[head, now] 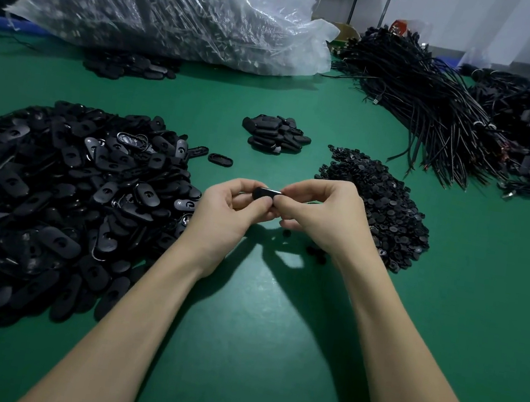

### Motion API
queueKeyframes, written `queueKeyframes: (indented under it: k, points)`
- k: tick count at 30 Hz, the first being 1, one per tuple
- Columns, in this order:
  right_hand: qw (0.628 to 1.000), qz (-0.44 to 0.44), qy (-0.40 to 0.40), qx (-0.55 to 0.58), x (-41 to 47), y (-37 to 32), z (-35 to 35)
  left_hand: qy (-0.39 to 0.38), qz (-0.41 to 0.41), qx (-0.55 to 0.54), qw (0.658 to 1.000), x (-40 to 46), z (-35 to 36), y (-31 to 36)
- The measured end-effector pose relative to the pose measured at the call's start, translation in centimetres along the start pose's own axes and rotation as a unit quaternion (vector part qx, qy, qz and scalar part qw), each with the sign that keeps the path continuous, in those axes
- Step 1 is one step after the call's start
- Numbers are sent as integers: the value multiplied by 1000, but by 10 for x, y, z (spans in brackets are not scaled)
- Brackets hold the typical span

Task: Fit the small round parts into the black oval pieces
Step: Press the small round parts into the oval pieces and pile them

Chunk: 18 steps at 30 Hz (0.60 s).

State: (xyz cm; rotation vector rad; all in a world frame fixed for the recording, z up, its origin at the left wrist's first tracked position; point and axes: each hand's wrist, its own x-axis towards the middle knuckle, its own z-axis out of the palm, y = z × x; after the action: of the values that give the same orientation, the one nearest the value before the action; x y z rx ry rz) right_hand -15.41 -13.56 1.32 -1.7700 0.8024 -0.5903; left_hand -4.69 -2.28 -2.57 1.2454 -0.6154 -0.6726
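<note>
Both hands meet above the green table [253, 337], holding one black oval piece [265, 194] between them. My left hand [228, 209] grips its left end with curled fingers. My right hand [320, 212] pinches its right end with thumb and fingertips. Whether a small round part sits in the piece is hidden by my fingers. A big heap of black oval pieces [50, 203] lies to the left. A heap of small round parts [383, 208] lies to the right, with a few loose ones [314, 253] under my right wrist.
A small pile of black oval pieces [275, 133] lies further back in the middle. A large clear plastic bag of black parts [182, 6] stands at the back left. Bundles of black cables [443, 100] cover the back right.
</note>
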Motion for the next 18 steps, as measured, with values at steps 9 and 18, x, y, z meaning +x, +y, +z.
queueKeyframes:
  k: [9, 18]
  points:
    - [999, 0, 12, -38, -3, 1, 6, 28, 11, 84, 996, 3, 3, -3]
    - [1000, -20, -4, -19, 2, -1, 2, 56, -9, 5, 998, 6, 6, -3]
